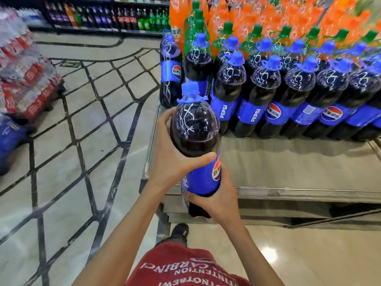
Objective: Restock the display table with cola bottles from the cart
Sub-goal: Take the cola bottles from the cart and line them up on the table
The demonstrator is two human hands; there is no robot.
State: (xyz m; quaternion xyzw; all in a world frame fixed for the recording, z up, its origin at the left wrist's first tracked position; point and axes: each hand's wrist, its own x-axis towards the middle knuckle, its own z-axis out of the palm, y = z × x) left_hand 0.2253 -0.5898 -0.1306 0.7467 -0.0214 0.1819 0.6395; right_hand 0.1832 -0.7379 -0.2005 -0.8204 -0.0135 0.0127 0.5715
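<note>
Supermarket aisle, pale tiled floor (82,141); a grey metal display table (288,162) stands ahead. The large dark plastic cola bottle with blue cap and label (195,131) is held roughly upright over the table's near left corner, off its surface. The left hand (173,153) has its fingers wrapped round the shoulder; the right hand (218,201) curls round the lower body.

Recommended: lower it base-first onto the bare strip beside the standing row of matching cola bottles (257,96). Crowding that row risks toppling neighbours. Orange soda bottles (237,15) stand behind. The cart is not in view.
</note>
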